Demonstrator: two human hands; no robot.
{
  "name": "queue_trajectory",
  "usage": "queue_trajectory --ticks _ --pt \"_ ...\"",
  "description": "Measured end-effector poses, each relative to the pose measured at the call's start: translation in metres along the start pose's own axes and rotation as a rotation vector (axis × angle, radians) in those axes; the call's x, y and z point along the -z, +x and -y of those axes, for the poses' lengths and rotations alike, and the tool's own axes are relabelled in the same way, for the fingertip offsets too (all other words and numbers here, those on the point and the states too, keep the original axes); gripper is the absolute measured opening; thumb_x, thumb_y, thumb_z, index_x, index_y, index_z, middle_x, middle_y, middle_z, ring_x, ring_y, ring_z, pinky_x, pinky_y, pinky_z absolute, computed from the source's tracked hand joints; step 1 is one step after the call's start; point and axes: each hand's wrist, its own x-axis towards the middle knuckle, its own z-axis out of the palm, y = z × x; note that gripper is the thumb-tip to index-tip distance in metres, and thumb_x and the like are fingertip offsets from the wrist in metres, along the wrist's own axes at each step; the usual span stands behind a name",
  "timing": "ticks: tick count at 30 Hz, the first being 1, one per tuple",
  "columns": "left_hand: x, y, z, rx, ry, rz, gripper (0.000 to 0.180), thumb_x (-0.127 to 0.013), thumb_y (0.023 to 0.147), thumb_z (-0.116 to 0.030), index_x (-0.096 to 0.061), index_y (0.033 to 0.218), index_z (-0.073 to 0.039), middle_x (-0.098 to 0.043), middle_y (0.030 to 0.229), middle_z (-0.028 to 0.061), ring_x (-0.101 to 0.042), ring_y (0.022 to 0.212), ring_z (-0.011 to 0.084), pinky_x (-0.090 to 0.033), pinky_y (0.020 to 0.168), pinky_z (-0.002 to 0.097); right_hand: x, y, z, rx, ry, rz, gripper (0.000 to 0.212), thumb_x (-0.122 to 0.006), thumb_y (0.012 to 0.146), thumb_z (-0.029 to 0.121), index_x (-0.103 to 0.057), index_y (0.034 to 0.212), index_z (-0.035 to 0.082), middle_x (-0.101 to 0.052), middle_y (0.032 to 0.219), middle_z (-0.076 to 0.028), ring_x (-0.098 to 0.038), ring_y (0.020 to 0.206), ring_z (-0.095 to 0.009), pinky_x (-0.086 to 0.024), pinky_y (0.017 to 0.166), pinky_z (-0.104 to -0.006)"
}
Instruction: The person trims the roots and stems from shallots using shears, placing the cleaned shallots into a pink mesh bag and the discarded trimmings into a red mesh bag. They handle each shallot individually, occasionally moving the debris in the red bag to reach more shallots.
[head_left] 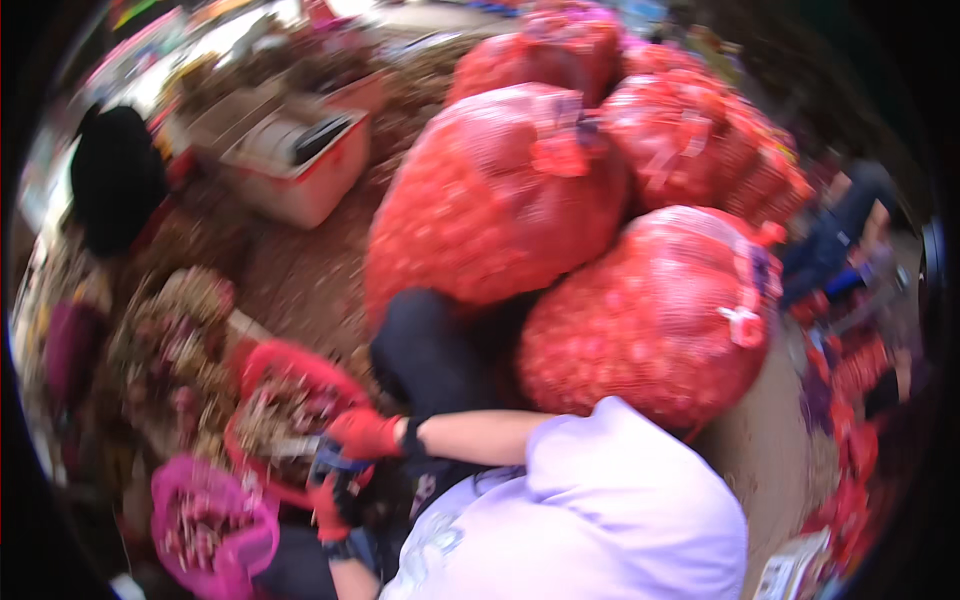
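The red-gloved left hand [330, 505] and right hand [365, 434] curl close together at a silver-and-blue tool [293, 446], beside the red basket [310, 365]; blur hides which fingers pinch it. The basket's bulbs [300, 405] smear, their near side covered. A pink basket [250, 555] stands just beside it. Beyond it, brown floor [305, 285] runs to a white crate [320, 195]; rightward, mesh sacks [490, 210] overlap, edging that room.
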Motion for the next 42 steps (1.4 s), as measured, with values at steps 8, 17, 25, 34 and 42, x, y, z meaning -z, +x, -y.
queue_trajectory --ticks 8,17,25,34,42 --pt "0.001 0.03 0.014 -0.042 -0.504 -0.246 0.028 -0.056 0.085 0.0 -0.053 0.113 -0.005 -0.061 0.097 0.0047 -0.059 0.086 0.0097 -0.05 0.072 0.0216 0.009 -0.017 -0.043 -0.74 1.052 0.094 0.022 -0.063 0.081 0.02 -0.063 0.096 0.004 -0.063 0.077 -0.004 -0.058 0.063 -0.01 -0.048 0.054 -0.0258" --pt "0.002 0.028 0.015 -0.088 -0.27 -0.225 0.021 -0.055 0.087 -0.007 -0.056 0.107 0.0 -0.062 0.095 0.0052 -0.06 0.086 0.0112 -0.049 0.079 0.0228 0.003 -0.002 -0.017 -0.269 0.431 -0.081 0.026 -0.067 0.078 0.021 -0.062 0.096 0.003 -0.065 0.081 -0.009 -0.061 0.073 -0.017 -0.047 0.068 -0.0319" --pt "0.0 0.02 -0.005 -0.285 0.414 -0.156 0.013 -0.057 0.083 -0.01 -0.056 0.094 -0.004 -0.06 0.087 0.0056 -0.059 0.081 0.0209 -0.047 0.072 0.0292 0.013 -0.001 -0.02 -0.691 1.216 0.122 0.021 -0.06 0.082 0.013 -0.059 0.1 0.002 -0.06 0.071 0.0 -0.056 0.06 -0.007 -0.049 0.054 -0.0223" --pt "0.012 0.019 0.018 0.224 -0.261 -0.151 0.019 -0.048 0.092 -0.016 -0.057 0.102 -0.004 -0.059 0.089 0.0002 -0.056 0.08 0.0071 -0.046 0.073 0.0224 0.001 -0.002 -0.007 -0.102 0.448 0.031 0.018 -0.062 0.08 0.013 -0.062 0.095 0.001 -0.064 0.082 -0.004 -0.059 0.066 -0.01 -0.049 0.056 -0.0221" --pt "0.0 0.023 0.016 0.036 -0.19 -0.162 0.025 -0.054 0.09 -0.016 -0.052 0.112 -0.003 -0.06 0.101 0.0023 -0.058 0.088 0.0107 -0.046 0.076 0.0219 0.013 -0.001 -0.007 -0.587 1.177 0.061 0.017 -0.064 0.078 0.014 -0.064 0.088 0.0 -0.064 0.078 -0.004 -0.059 0.061 -0.01 -0.047 0.055 -0.0216"
